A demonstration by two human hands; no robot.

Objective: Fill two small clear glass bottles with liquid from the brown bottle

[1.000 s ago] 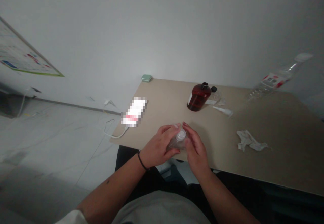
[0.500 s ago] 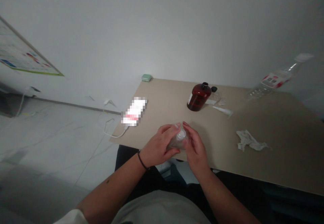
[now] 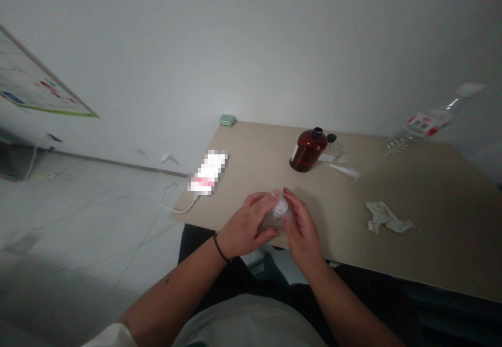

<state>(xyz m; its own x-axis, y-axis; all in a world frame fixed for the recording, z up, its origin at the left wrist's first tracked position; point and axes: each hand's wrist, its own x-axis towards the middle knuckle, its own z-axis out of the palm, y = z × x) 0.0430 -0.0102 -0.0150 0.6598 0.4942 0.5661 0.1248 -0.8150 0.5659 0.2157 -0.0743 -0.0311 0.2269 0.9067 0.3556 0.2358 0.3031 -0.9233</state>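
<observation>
A small clear bottle (image 3: 274, 219) with a whitish top stands near the table's front edge, between my two hands. My left hand (image 3: 251, 221) curves around its left side, fingers closed on it. On the other side, my right hand (image 3: 303, 226) wraps it, with the thumb toward the front of the bottle. Much of the bottle's body is hidden by my fingers. Beyond my hands is a dark brown bottle (image 3: 308, 150) with an uncovered neck. Behind that sits a clear item with a black cap (image 3: 331, 138), partly hidden.
A charging phone (image 3: 209, 171) lies on the left of the table, its cable over the edge. A green case (image 3: 226, 120) sits at the back corner. Rightward are a white tube-like item (image 3: 345, 171), crumpled tissue (image 3: 388, 219) and a tall clear plastic bottle (image 3: 429, 122).
</observation>
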